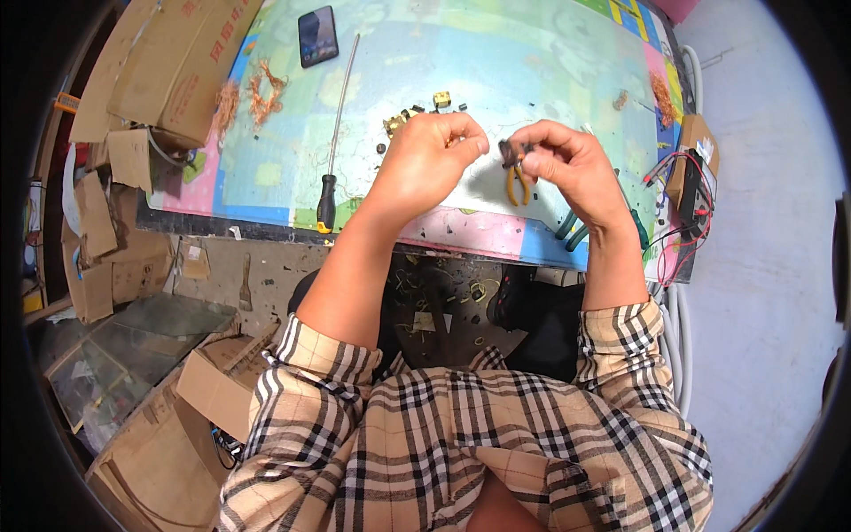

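Observation:
My left hand (430, 160) is above the table with thumb and fingertips pressed together. Whatever they pinch, if anything, is too small to make out. Level with it on the right, my right hand (574, 173) grips a small dark part (509, 152) between thumb and fingers. The two hands are apart. Under the dark part show the yellow handles of small pliers (518, 188). Beyond my left hand lie several yellow-wrapped transformer-like parts (441, 100) and black bits. Green-handled pliers (575, 237) rest partly hidden beneath my right wrist.
A long screwdriver (327, 199) and a phone (318, 36) lie to the left. Copper wire bundles (265, 94) sit at both sides. At right are a black meter-like device with red leads (694, 191) and a wall. Cardboard boxes (168, 80) stand left; scraps litter the floor.

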`<state>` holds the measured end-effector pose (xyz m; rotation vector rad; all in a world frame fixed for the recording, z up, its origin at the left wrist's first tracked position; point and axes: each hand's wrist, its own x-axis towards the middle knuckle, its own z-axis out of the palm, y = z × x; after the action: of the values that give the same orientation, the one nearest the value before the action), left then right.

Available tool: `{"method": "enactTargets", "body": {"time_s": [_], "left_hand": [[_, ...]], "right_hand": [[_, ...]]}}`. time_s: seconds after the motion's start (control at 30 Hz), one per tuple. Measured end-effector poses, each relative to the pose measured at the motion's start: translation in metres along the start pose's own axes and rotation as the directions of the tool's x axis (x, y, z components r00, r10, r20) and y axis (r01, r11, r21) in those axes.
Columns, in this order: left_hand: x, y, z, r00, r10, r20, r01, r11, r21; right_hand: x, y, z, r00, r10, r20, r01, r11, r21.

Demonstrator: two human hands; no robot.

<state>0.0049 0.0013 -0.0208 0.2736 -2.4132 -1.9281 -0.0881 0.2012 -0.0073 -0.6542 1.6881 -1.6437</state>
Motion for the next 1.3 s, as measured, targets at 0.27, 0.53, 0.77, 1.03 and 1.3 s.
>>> {"method": "enactTargets", "body": {"time_s": [0.27, 0.53, 0.77, 1.03, 1.3], "left_hand": [[-0.001, 0.014, 0.006, 0.990, -0.110, -0.086, 0.069, 0.921, -0.383], [-0.008, 0.011, 0.000, 0.954, -0.179, 0.239, 0.231, 0.950, -0.209], [-0.006, 0.003, 0.002, 0.982, -0.157, 0.103, 0.182, 0.931, -0.316], [-0.012, 0.012, -0.008, 0.851, 0.014, 0.526, 0.048, 0.994, -0.103], [-0.008, 0.015, -0.010, 0.912, 0.056, 0.407, 0.030, 0.979, -0.203]], "right_hand": [[-0.001, 0.004, 0.018, 0.997, 0.017, 0.075, 0.033, 0.785, -0.619], [0.008, 0.015, 0.004, 0.907, -0.159, -0.391, -0.015, 0.913, -0.407], [0.001, 0.003, 0.001, 0.992, -0.121, -0.043, 0.108, 0.966, -0.234], [0.005, 0.007, 0.002, 0.946, -0.129, -0.297, 0.069, 0.977, -0.203], [-0.002, 0.011, -0.007, 0.991, 0.127, -0.045, -0.134, 0.889, -0.437]]}}
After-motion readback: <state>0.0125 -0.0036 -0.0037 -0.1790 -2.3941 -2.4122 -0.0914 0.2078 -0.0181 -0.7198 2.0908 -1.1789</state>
